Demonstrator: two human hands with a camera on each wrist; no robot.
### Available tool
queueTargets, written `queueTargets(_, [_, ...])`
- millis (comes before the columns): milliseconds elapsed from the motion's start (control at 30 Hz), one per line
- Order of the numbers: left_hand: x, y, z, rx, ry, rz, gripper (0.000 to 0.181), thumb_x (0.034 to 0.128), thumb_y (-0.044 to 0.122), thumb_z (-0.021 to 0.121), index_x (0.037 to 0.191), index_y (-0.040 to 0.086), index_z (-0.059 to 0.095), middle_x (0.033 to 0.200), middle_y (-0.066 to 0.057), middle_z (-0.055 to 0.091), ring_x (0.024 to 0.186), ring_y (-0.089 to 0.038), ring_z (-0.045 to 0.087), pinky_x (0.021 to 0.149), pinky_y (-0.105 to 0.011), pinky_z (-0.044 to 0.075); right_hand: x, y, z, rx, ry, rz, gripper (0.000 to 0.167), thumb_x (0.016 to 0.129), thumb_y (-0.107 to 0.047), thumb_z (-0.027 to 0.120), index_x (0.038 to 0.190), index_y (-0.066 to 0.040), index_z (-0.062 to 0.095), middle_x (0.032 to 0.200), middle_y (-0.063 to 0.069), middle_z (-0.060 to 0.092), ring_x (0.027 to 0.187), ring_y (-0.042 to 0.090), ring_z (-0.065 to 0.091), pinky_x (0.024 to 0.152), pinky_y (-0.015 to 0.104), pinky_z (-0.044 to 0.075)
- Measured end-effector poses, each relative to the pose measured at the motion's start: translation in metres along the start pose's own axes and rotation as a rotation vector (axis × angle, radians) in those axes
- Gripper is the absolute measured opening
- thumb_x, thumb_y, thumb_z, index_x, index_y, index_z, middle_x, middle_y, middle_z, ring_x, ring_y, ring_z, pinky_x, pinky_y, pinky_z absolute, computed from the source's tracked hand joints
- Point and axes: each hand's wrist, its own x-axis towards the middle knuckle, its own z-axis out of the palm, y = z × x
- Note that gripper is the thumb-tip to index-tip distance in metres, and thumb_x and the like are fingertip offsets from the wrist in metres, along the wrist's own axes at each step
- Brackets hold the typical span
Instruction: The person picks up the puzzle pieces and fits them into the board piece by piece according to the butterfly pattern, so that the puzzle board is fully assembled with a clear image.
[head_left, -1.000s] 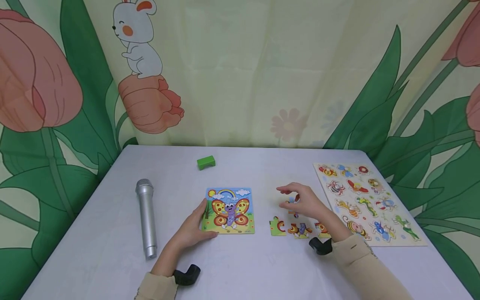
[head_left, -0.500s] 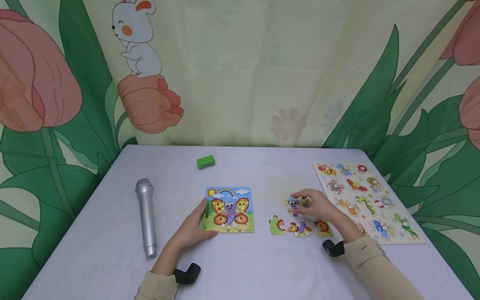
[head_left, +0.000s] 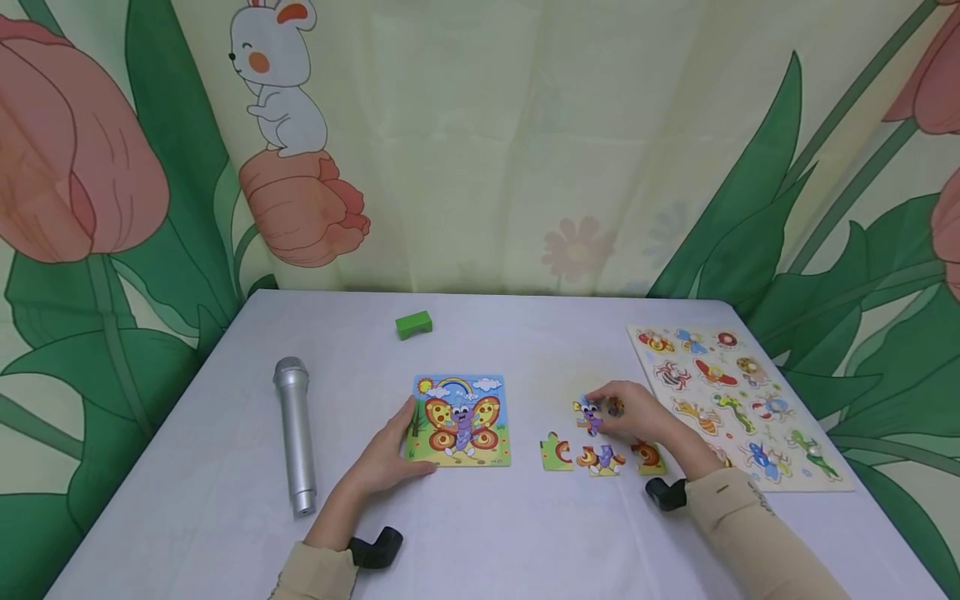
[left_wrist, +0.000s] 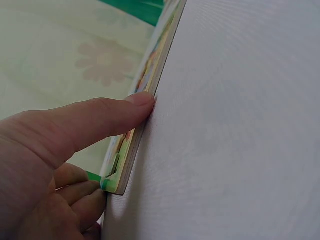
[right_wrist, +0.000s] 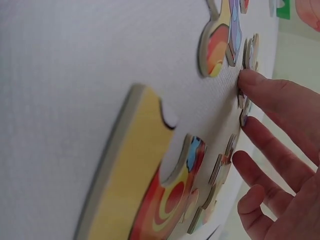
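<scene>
My left hand (head_left: 382,454) holds the near left corner of a square butterfly puzzle board (head_left: 457,421), lying flat on the table. In the left wrist view its thumb (left_wrist: 142,100) presses the near edge, with fingers along the left side. My right hand (head_left: 633,412) pinches a puzzle piece (head_left: 588,415) with a purple butterfly body between thumb and finger, at table level. Another piece (head_left: 616,407) lies partly hidden under this hand. In front are a green-and-red corner piece (head_left: 555,452), a piece with the butterfly's legs (head_left: 602,459) and a yellow-and-red piece (head_left: 648,457).
A silver microphone (head_left: 296,437) lies at the left of the white table (head_left: 480,533). At the back is a green block (head_left: 414,325). On the right lies a large board of insect pictures (head_left: 738,404), close to my right forearm. A printed curtain (head_left: 465,167) hangs behind.
My right hand has come down and to the right onto the puzzle pieces, its fingers closing on the butterfly-body piece. The left hand and the puzzle board stay put.
</scene>
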Motion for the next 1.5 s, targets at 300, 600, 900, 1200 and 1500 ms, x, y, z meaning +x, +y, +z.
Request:
queueTargets(300, [0.0, -0.001, 0.001, 0.002, 0.001, -0.004, 0.101, 0.0689, 0.023, 0.08, 0.145, 0.003, 0.017, 0.15, -0.016, 0.017, 0.135, -0.036, 0.017, 0.106, -0.052, 0.021, -0.001, -0.002, 0.001, 0.0, 0.008, -0.001, 0.042, 0.074, -0.012, 0.075, 0.114, -0.008, 0.064, 0.1, 0.001, 0.061, 0.088, 0.019, 0.052, 0.08, 0.038, 0.046])
queueTargets(600, [-0.001, -0.001, 0.001, 0.005, 0.007, 0.013, 0.102, 0.0687, 0.022, 0.08, 0.145, 0.002, 0.016, 0.15, -0.016, 0.017, 0.135, -0.036, 0.017, 0.106, -0.052, 0.021, 0.004, -0.016, 0.003, 0.012, 0.015, -0.081, 0.04, 0.074, -0.015, 0.076, 0.112, -0.009, 0.065, 0.102, 0.001, 0.061, 0.1, 0.025, 0.054, 0.087, 0.045, 0.044])
queueTargets(900, [0.0, 0.0, 0.0, 0.007, 0.007, 0.016, 0.1, 0.069, 0.022, 0.08, 0.145, 0.001, 0.018, 0.149, -0.017, 0.018, 0.135, -0.037, 0.017, 0.105, -0.053, 0.022, 0.015, -0.047, 0.012, 0.046, 0.013, -0.189, 0.036, 0.072, -0.015, 0.078, 0.105, -0.006, 0.068, 0.098, 0.004, 0.061, 0.097, 0.026, 0.055, 0.088, 0.047, 0.043])
queueTargets(1200, [0.001, 0.0, 0.001, 0.013, 0.004, 0.006, 0.101, 0.069, 0.023, 0.08, 0.145, 0.002, 0.018, 0.15, -0.017, 0.018, 0.135, -0.036, 0.018, 0.105, -0.053, 0.022, 0.031, -0.079, 0.03, 0.062, -0.037, -0.25, 0.034, 0.073, -0.018, 0.077, 0.105, -0.009, 0.069, 0.098, 0.0, 0.059, 0.095, 0.022, 0.053, 0.087, 0.044, 0.044])
queueTargets(1500, [0.0, 0.001, 0.0, 0.012, 0.004, 0.005, 0.1, 0.069, 0.023, 0.08, 0.145, 0.001, 0.018, 0.149, -0.017, 0.018, 0.135, -0.037, 0.018, 0.105, -0.053, 0.022, 0.045, -0.107, 0.048, 0.063, -0.071, -0.315, 0.031, 0.074, -0.017, 0.077, 0.103, -0.01, 0.07, 0.097, 0.002, 0.059, 0.094, 0.024, 0.053, 0.085, 0.042, 0.045])
